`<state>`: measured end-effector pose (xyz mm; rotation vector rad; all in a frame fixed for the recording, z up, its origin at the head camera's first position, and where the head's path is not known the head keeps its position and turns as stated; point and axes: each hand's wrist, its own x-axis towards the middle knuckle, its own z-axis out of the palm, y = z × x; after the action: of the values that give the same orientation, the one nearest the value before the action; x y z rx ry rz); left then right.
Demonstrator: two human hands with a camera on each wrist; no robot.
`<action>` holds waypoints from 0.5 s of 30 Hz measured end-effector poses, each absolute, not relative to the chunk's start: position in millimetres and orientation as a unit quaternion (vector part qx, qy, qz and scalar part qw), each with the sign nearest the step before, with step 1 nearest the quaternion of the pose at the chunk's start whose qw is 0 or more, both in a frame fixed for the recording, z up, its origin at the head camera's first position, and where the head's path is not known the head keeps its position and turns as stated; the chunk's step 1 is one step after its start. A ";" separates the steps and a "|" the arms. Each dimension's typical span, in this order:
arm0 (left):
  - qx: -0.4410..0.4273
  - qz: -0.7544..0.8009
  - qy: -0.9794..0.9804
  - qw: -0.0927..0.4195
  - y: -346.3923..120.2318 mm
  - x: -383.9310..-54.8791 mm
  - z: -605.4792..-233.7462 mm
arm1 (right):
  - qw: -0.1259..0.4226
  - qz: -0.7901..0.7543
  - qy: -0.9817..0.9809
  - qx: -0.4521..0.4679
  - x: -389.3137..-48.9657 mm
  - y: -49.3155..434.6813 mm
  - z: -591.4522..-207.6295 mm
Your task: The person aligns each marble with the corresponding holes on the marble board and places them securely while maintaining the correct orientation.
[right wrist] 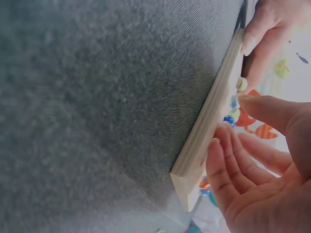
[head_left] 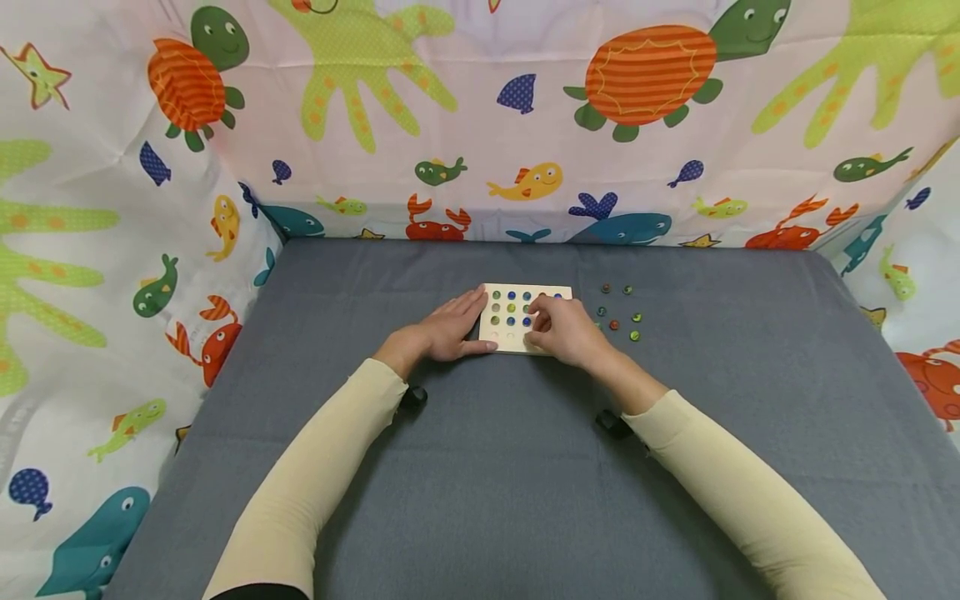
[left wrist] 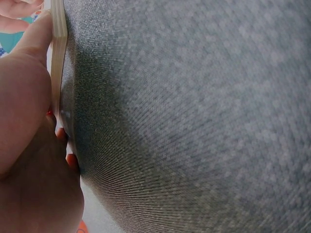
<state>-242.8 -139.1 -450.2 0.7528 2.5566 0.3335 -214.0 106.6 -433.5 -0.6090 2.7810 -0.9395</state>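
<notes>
Nearest, two cream sleeves [head_left: 300, 483] reach over a grey cloth [head_left: 472, 500]; the left hand [head_left: 450, 327] lies with straightish fingers and spread thumb against the wooden board [head_left: 503, 328], steadying its left end. The right hand [head_left: 566, 332] is over the board's right part, fingers bent and thumb apart from them; whether a marble sits at its fingertips I cannot tell. Glass marbles [head_left: 512, 308] fill much of the board, with bare hollows in the near row. A slack left thumb could let the board slide, and a brushing knuckle might knock seated marbles out. Loose marbles [head_left: 634, 335] right of the board could roll if nudged; beyond hangs a printed curtain [head_left: 480, 117]
</notes>
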 end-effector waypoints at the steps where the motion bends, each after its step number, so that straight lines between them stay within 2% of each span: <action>1: 0.273 0.121 0.927 0.225 -139.4 -242.9 -450.7 | 0.071 -0.308 0.926 -0.205 -211.8 106.8 -432.0; 15: 0.274 0.128 0.926 0.225 -139.7 -242.3 -450.8 | 0.074 -0.275 0.942 -0.178 -191.8 114.0 -417.4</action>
<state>-242.3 -139.7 -450.8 0.7569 2.5539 0.3522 -191.8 114.0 -417.4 -0.5340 2.8273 -0.8246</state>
